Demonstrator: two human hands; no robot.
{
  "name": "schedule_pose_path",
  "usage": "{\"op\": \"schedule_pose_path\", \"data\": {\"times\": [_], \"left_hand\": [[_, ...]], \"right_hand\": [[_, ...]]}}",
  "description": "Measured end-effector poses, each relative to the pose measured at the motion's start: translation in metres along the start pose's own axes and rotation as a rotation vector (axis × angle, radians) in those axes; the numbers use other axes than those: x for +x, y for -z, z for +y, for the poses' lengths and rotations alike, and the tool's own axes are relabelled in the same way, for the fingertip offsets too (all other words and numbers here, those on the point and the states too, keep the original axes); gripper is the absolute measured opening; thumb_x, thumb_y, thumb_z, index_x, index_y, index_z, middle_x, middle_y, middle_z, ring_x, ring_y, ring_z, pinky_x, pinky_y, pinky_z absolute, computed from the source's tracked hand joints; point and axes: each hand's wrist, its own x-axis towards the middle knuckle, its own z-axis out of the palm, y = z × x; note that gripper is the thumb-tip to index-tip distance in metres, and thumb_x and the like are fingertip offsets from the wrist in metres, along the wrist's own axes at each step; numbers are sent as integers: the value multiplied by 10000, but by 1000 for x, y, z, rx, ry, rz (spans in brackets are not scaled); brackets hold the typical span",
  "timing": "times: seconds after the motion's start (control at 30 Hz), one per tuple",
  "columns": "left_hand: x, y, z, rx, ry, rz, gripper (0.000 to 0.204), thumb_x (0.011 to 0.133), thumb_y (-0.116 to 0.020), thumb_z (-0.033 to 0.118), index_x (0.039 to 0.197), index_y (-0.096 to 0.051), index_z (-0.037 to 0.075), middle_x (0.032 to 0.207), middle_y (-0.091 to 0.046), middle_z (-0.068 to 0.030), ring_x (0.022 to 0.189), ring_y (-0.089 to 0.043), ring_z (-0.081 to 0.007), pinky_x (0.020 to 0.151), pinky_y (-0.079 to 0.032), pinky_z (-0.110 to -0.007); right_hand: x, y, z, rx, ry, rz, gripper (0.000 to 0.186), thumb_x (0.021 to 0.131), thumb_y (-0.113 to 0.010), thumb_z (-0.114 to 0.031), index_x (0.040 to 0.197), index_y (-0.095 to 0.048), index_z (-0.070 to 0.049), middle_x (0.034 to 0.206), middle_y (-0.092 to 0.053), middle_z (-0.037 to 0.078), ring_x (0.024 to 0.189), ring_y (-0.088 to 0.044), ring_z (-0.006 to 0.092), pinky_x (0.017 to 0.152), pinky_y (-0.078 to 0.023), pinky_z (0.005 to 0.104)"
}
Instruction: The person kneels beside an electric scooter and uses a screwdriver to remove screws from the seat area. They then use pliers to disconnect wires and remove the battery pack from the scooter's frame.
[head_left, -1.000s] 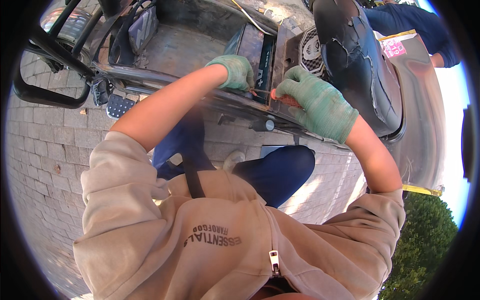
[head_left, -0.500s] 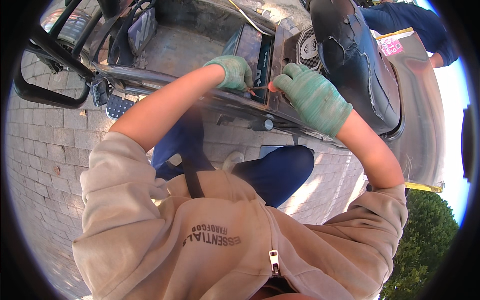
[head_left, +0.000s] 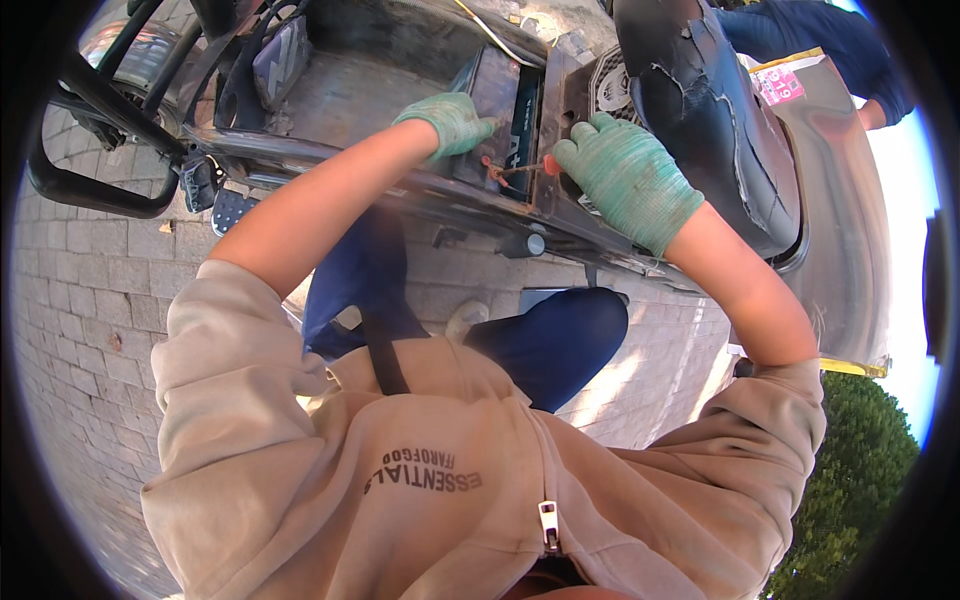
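- Right hand (head_left: 632, 182) in a green knit glove, thumb and fingers pinched round the orange-red handle of a screwdriver (head_left: 551, 165). Most of the handle is hidden in the glove.
- Screwdriver's thin shaft sticks out left from the grip, tip end right by a small red fitting (head_left: 492, 168). Can't tell if they actually touch.
- Left hand (head_left: 450, 124), same kind of glove, is just left of and a bit beyond that fitting, fingers pointing toward the grip. Can't see anything in it, and the underside is hidden, so can't tell if the fingertips are pressed together.
- Between the two hands: a dark box with a teal side (head_left: 523, 112) down in a slot, big pale lettering on it, partly covered.
- Just beyond the grip: a black-and-white round emblem (head_left: 614, 88) with a checkered border, partly behind the seat.
- Right of the grip: black seat (head_left: 688, 85), cover badly cracked. Further right, a pink-and-white sticker (head_left: 782, 84) with printed characters on a shiny metal panel (head_left: 835, 200).
- Well left of the grip: a grimy metal footwell (head_left: 375, 85).
- Nearer the body from the grip: tan sweatshirt (head_left: 270, 440), dark upside-down lettering on the chest.
- Far right past the seat: another person's hand (head_left: 873, 114).
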Motion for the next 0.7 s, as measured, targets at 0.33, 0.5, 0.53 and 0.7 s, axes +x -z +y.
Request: {"op": "schedule_pose_path", "data": {"times": [0.33,0.5,0.53,0.7], "left_hand": [[-17,-1,-1,-150,-318,-165,291,831,-714,282,1079,-762,138,1065,-738,-104,991,-674,-274,883,-512,-363],[-22,1,13,53,-298,-267,308,794,-749,224,1101,-773,217,991,-753,-50,896,-678,-223,828,-518,-337],[-22,2,15,51,-274,-280,297,794,-749,221,1090,-778,212,977,-754,-51,881,-678,-220,821,-520,-336],[-21,5,17,-35,-173,-299,269,794,-742,181,1058,-790,191,955,-757,-52,855,-677,-210,804,-523,-337]], "right_hand": [[8,3,-2,84,-50,-4,191,851,-672,-173,1000,-619,-66,928,-624,144,927,-641,335,785,-525,422],[16,9,2,141,22,-116,191,876,-659,-181,1008,-606,-53,979,-616,154,943,-641,339,801,-523,425],[17,11,2,221,-70,-215,192,878,-655,-181,1007,-604,-50,986,-612,155,948,-640,340,804,-522,424],[25,16,-3,236,-208,-286,188,874,-654,-174,1006,-613,-46,1001,-608,153,960,-641,336,822,-518,417]]}}
